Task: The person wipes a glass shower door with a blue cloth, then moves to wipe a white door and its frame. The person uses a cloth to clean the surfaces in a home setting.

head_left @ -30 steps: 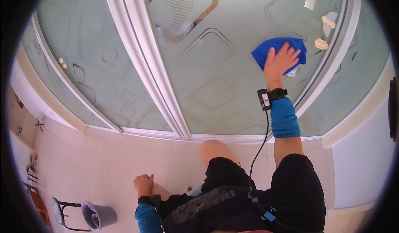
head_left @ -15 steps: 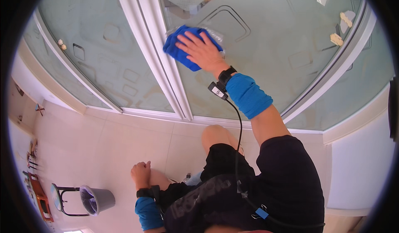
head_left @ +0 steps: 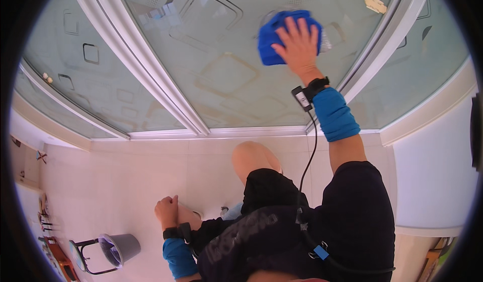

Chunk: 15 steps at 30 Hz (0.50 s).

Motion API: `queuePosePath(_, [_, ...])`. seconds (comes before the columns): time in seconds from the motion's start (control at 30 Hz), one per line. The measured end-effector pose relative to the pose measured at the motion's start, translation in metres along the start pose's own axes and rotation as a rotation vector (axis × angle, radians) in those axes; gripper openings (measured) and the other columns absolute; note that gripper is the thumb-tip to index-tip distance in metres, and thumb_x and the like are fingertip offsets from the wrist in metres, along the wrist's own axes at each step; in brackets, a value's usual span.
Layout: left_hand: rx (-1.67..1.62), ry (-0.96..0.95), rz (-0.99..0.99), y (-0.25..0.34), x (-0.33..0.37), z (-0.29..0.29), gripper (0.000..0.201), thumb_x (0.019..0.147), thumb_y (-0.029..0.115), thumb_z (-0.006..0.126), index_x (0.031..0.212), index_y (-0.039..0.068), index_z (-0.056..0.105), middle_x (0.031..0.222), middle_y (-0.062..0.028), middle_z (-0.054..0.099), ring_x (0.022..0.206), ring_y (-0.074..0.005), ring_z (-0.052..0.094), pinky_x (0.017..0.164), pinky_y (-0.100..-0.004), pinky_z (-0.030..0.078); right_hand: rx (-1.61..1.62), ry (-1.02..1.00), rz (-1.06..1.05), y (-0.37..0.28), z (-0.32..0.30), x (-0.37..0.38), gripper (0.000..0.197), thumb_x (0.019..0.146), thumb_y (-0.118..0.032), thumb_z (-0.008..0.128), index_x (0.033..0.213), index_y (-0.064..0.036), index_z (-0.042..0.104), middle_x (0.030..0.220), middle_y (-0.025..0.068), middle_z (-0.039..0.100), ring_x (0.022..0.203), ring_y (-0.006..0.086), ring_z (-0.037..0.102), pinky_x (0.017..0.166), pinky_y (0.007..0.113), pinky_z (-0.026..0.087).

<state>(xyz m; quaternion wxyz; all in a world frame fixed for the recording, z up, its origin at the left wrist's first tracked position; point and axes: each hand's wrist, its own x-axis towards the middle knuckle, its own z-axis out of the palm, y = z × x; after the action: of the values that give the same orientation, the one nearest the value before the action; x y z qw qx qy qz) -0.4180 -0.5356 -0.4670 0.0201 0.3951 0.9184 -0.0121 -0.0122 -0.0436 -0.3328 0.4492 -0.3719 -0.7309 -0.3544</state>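
A blue cloth (head_left: 271,43) lies against the patterned glass door panel (head_left: 216,93) at the upper right. My right hand (head_left: 301,43) presses flat on the cloth, its fingers stretched and spread over it. Reflections of the cloth show in the glass around its edge. At the lower left, my left hand (head_left: 167,211) rests by my bent knee with its fingers curled in; I see nothing in it. Both wrists carry black bands and blue sleeves, and a black cable (head_left: 308,163) runs down from the right wrist.
White door frame rails (head_left: 136,55) divide the glass panels. Pale stickers (head_left: 375,5) sit near the right rail. On the tiled floor (head_left: 131,181) stand a grey bin (head_left: 126,248) and a black-framed stool (head_left: 78,256), at the lower left.
My right hand and the cloth have moved to the right across the glass, away from the left rail toward the right one. The view has shifted slightly. My left hand stays by the knee.
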Motion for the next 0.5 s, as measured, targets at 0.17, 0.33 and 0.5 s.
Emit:
queuePosePath(0.17, [-0.088, -0.004, 0.042, 0.001, -0.021, 0.006, 0.042, 0.089, 0.048, 0.066, 0.086, 0.008, 0.077, 0.084, -0.0169, 0.074, 0.082, -0.0378, 0.07, 0.074, -0.0491, 0.055, -0.207, -0.02, 0.243, 0.088, -0.055, -0.057, 0.055, 0.089, -0.051, 0.068, 0.131, -0.0148, 0.062, 0.155, 0.0176, 0.043, 0.144, 0.0444, 0.032, 0.117, 0.063, 0.021])
queuePosePath(0.33, [-0.422, 0.058, -0.06, 0.0, -0.02, 0.006, 0.034, 0.09, 0.042, 0.068, 0.092, 0.009, 0.077, 0.086, -0.0151, 0.075, 0.082, -0.0344, 0.072, 0.075, -0.0452, 0.055, -0.146, -0.074, 0.411, 0.101, -0.031, -0.138, 0.06, 0.098, -0.047, 0.058, 0.137, -0.0014, 0.052, 0.154, 0.0314, 0.036, 0.146, 0.0559, 0.021, 0.117, 0.069, 0.012])
queuePosePath(0.5, [-0.391, 0.093, -0.062, 0.0, -0.026, 0.009, 0.031, 0.091, 0.036, 0.069, 0.089, 0.007, 0.076, 0.089, -0.0126, 0.075, 0.082, -0.0333, 0.071, 0.075, -0.0433, 0.055, -0.162, -0.103, 0.335, 0.053, 0.024, -0.157, 0.05, 0.095, -0.047, 0.061, 0.123, -0.0051, 0.058, 0.147, 0.0307, 0.042, 0.142, 0.0612, 0.021, 0.111, 0.076, 0.014])
